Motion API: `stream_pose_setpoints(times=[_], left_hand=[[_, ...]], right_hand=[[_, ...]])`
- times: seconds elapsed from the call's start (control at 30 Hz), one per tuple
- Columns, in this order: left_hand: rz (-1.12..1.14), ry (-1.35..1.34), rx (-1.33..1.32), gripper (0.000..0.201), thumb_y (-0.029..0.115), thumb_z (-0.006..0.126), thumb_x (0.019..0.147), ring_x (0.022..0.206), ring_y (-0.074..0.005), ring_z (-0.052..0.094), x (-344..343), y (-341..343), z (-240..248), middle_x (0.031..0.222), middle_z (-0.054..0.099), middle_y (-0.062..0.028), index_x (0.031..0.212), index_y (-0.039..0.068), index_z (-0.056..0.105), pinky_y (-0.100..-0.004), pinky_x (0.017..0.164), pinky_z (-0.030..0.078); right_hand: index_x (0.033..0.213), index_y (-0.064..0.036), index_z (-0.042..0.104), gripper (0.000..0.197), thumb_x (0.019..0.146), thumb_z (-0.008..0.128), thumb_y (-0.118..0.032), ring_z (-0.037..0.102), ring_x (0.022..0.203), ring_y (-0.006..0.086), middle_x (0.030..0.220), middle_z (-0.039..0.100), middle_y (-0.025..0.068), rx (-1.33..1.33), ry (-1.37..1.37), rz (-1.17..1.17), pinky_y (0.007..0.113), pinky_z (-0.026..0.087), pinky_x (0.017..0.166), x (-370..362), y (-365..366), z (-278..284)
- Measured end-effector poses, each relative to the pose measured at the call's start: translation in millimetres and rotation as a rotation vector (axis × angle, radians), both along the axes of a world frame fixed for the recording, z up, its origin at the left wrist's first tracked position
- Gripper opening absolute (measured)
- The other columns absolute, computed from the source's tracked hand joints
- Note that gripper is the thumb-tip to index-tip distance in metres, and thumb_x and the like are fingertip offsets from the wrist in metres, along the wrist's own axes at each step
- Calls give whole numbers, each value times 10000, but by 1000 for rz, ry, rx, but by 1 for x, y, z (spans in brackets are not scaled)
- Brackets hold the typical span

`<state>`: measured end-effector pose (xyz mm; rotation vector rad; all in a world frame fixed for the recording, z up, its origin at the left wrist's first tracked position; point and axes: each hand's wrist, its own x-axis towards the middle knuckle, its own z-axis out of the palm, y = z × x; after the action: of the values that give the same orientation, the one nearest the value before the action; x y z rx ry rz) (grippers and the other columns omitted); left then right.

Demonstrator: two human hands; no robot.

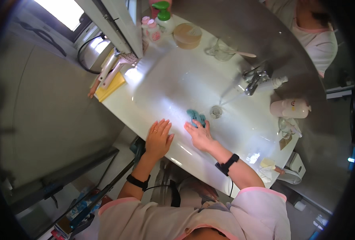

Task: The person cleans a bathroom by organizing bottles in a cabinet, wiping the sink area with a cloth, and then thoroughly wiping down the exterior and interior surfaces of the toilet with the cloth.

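My right hand (201, 137) presses a crumpled teal cleaning cloth (193, 115) against the inner wall of a white washbasin (165, 86), on its near side. The fingers lie over the cloth and hide part of it. Just right of the cloth is the round metal drain (215, 112). My left hand (159, 138) rests flat on the basin's front rim, fingers stretched out and nothing in them. Both wrists wear black bands.
A chrome faucet (255, 80) stands at the back right. Along the far edge are a green-topped pump bottle (164, 23), a round tub (187, 36) and a clear cup (224, 52). A pink-white container (290, 109) stands right; hair tools (114, 72) lie left on yellow material (110, 87).
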<state>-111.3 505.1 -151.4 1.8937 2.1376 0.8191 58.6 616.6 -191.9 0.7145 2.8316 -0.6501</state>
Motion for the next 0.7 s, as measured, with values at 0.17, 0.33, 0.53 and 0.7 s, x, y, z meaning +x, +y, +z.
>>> stream_pose_setpoints(times=[0.17, 0.33, 0.53, 0.7], left_hand=[[49, 20, 74, 338, 155, 555, 770, 1068, -298, 474, -3, -4, 0, 1099, 527, -158, 1049, -33, 524, -428, 953, 319], [33, 15, 94, 325, 137, 564, 760, 1052, -306, 484, 1, 3, 1, 1091, 529, -163, 1034, -32, 526, -431, 944, 330], [72, 13, 120, 307, 110, 552, 765, 1039, -304, 495, 2, -1, -1, 1085, 536, -154, 1042, -21, 528, -432, 939, 329], [83, 24, 137, 300, 124, 575, 745, 1013, -302, 505, 3, -2, -4, 1053, 546, -158, 1000, -27, 537, -429, 935, 343]], right_hand=[[1192, -54, 440, 531, 666, 448, 14, 448, 1078, 281, 1174, 487, 114, 326, 671, -406, 451, 239, 903, 21, 55, 101], [1157, 31, 460, 484, 675, 491, -1, 285, 1247, 287, 1328, 326, 157, 747, 545, -525, 403, 248, 939, 34, 124, 153], [1074, 45, 508, 404, 685, 537, -58, 273, 1246, 320, 1329, 330, 140, 580, 538, -440, 395, 294, 912, 37, 103, 130], [1148, -86, 469, 467, 688, 552, -82, 371, 1145, 287, 1277, 380, 112, 299, 320, -286, 462, 272, 880, 40, 44, 73]])
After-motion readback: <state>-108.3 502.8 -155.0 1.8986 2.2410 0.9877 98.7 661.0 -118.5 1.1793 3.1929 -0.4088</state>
